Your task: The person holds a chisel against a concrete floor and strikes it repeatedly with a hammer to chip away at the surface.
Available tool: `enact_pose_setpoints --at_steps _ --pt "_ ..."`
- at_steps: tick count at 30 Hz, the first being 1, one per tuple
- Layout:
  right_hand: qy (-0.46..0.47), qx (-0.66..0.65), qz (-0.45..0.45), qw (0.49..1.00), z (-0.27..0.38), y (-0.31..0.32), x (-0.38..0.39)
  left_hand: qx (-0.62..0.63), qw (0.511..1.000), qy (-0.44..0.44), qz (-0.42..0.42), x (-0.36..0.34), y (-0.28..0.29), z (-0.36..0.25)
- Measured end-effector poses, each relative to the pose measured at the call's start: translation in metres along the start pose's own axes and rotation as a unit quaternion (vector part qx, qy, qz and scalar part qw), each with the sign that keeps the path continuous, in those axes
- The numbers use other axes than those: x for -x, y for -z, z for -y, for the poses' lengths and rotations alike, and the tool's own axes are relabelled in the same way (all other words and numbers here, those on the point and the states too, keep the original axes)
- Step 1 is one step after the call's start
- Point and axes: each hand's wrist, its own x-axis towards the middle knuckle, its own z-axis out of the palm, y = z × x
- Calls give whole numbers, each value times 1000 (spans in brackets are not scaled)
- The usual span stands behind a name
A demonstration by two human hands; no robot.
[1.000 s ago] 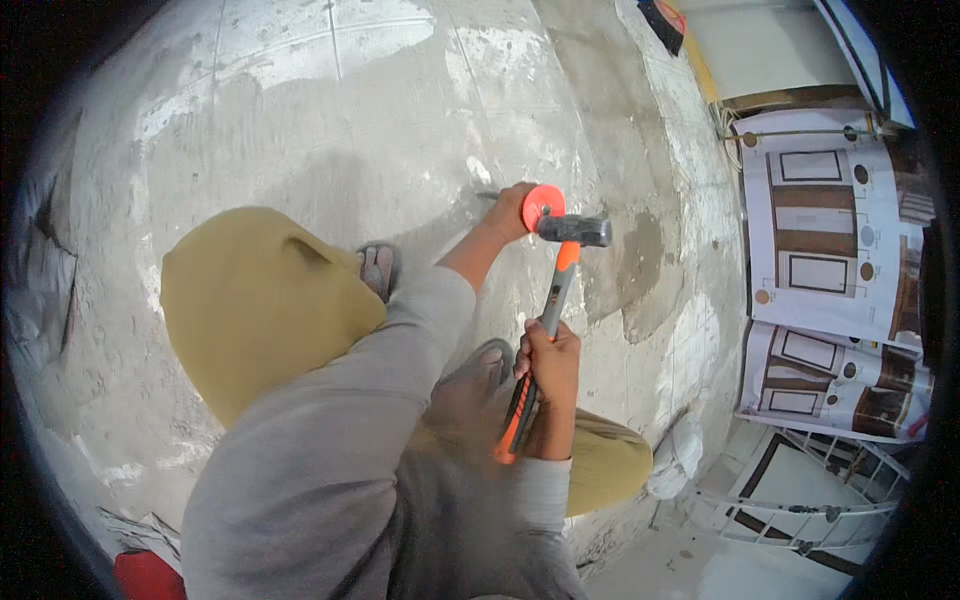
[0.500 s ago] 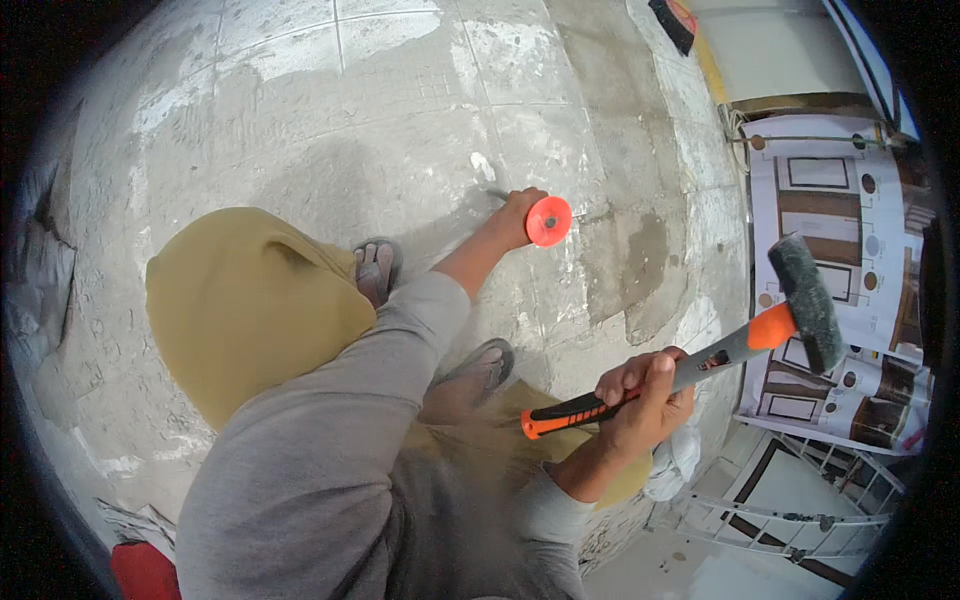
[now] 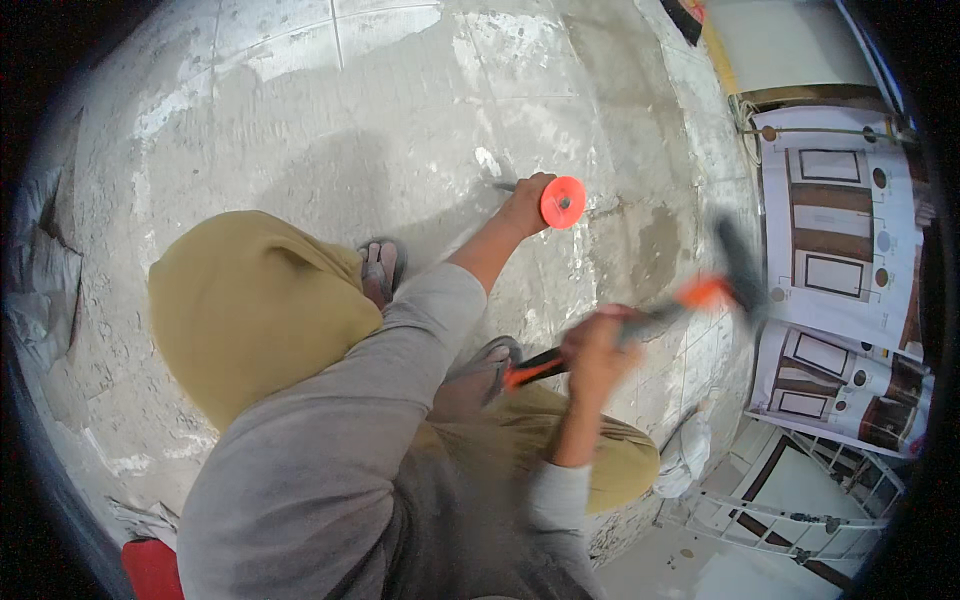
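My left hand is closed around a metal chisel with a round orange hand guard. The chisel's tip rests on the rough grey concrete floor. My right hand grips the orange and black handle of a hammer. The hammer's dark head is raised to the right of the guard and blurred by motion. I crouch with both arms in grey sleeves.
My knees in mustard trousers and my two sandalled feet sit under my arms. Printed sheets with door drawings lie at the right. A white metal frame is at lower right, and something red at lower left.
A second ago the hammer head was on the chisel's top. It then swung out to the right, and now it is moving back left toward the guard. My left hand stays put.
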Motion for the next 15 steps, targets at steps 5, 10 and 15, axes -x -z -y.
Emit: enact_pose_setpoints --at_steps 5,10,15 --pt "-249 57 189 948 -36 -8 2 -217 972 -79 46 10 29 24" --pt "-250 -3 155 956 -28 10 6 -245 967 -63 11 22 10 10" --pt "-173 -37 127 976 18 14 6 -171 982 -32 74 22 -18 -6"
